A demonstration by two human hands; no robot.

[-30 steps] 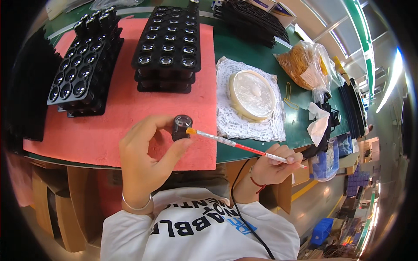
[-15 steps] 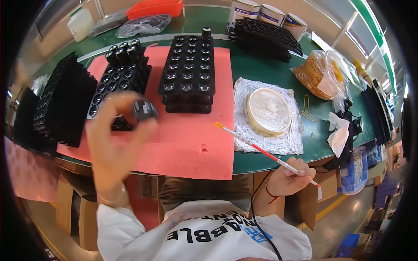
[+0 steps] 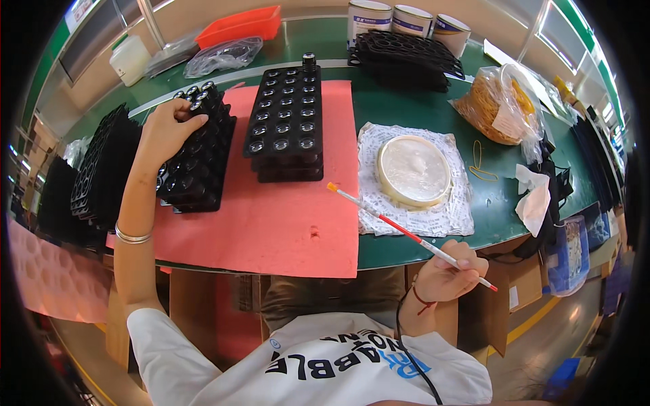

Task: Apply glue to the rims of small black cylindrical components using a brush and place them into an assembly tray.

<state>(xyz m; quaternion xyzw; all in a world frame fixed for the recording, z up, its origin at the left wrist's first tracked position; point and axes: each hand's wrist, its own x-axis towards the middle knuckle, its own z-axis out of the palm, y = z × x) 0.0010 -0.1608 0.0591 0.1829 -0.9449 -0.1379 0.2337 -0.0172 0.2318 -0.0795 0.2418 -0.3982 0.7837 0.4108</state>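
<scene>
Left hand (image 3: 166, 132), ten o'clock, works at one of two lens-filled black plastic tray stacks (image 3: 205, 161), grip impossible to tell! Right hand (image 3: 448, 272), four o'clock, clutches one slim red-and-white brush (image 3: 401, 230).

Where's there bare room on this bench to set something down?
Pink mat is bare between the right lens-tray stack and its near edge, left of the brush. Green tabletop shows between printed paper and white tissue. Crowded left: left hand, left lens-tray stack, black trays.

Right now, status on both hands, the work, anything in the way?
Left hand at glass-topped black cylinders, left tray stack, grip unclear. Right hand holds paintbrush. Left wrist partly blocks stack view.
</scene>
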